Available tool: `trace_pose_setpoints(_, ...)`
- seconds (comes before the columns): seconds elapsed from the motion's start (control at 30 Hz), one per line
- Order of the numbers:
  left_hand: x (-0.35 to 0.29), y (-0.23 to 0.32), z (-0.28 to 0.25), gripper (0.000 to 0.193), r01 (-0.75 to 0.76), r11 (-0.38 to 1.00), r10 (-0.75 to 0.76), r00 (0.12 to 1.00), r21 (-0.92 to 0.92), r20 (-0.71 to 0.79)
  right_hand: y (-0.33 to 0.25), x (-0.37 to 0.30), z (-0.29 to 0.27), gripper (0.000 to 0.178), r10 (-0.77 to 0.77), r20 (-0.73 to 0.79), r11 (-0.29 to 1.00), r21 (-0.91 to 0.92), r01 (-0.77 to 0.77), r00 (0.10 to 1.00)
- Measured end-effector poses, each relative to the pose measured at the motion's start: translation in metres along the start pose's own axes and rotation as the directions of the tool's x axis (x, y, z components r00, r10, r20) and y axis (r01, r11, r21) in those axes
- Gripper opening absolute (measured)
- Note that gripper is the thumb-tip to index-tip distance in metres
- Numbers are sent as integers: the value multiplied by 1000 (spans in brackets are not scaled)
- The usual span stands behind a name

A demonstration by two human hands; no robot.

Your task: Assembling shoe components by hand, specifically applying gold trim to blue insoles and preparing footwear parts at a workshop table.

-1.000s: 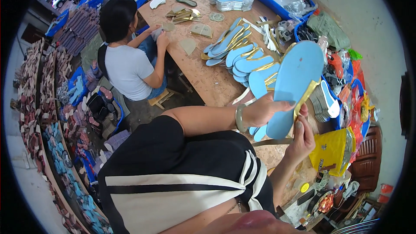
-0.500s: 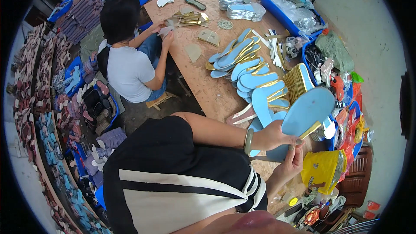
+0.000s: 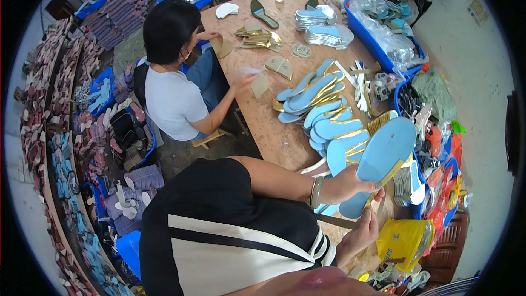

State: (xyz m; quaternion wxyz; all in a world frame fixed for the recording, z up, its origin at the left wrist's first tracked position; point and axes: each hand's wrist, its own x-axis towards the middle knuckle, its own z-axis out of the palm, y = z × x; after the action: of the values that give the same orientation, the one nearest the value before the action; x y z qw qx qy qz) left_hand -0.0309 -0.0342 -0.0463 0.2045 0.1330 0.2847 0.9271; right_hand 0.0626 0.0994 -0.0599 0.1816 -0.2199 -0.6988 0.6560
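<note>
My left hand (image 3: 346, 185), with a bangle at its wrist, is closed around a light blue insole (image 3: 388, 145) held tilted above the table. A gold strip (image 3: 392, 172) lies along the insole's lower right edge. Just below, my right hand (image 3: 362, 231) pinches the strip near the insole's narrower part. A thin olive-brown strip (image 3: 337, 221) stretches left from beside the right hand; whether it is the same strip I cannot tell. Beyond my hands lies a spread pile of blue insoles with gold edges (image 3: 334, 127).
A bundle of grey-edged insoles (image 3: 402, 186) stands right of my hands, above a yellow bag (image 3: 405, 241). Blue bins (image 3: 366, 30) line the table's right side. Across the table (image 3: 230, 77), a seated person (image 3: 174, 96) handles beige pieces; silvery insole stacks (image 3: 323, 35) lie at the back.
The view has shifted, so the scene sits farther right. My right hand has moved slightly down and left, and the olive-brown strip now shows more plainly. The other person's hands have moved apart.
</note>
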Motion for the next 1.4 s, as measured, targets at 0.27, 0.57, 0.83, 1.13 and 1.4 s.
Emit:
trace_pose_setpoints(0.27,-7,14,-3,25,-16,972,27,999,236,-41,0,-7,12,7,-157,190,946,-253,203,969)
trace_pose_setpoints(0.57,4,-14,-20,78,-93,729,108,994,679,21,15,-4,-14,5,-144,311,947,-231,222,940)
trace_pose_setpoints(0.83,-8,14,58,90,-677,-427,-94,693,600,715,-23,12,-91,8,-345,519,514,-593,620,782)
trace_pose_setpoints(1.13,32,-58,64,21,-506,-117,-700,652,855,290,-55,40,-117,22,-320,560,445,-623,643,764)
trace_pose_setpoints(1.4,23,-77,115,23,-210,-143,-766,642,967,26,-30,61,-187,27,-228,371,966,202,162,900)
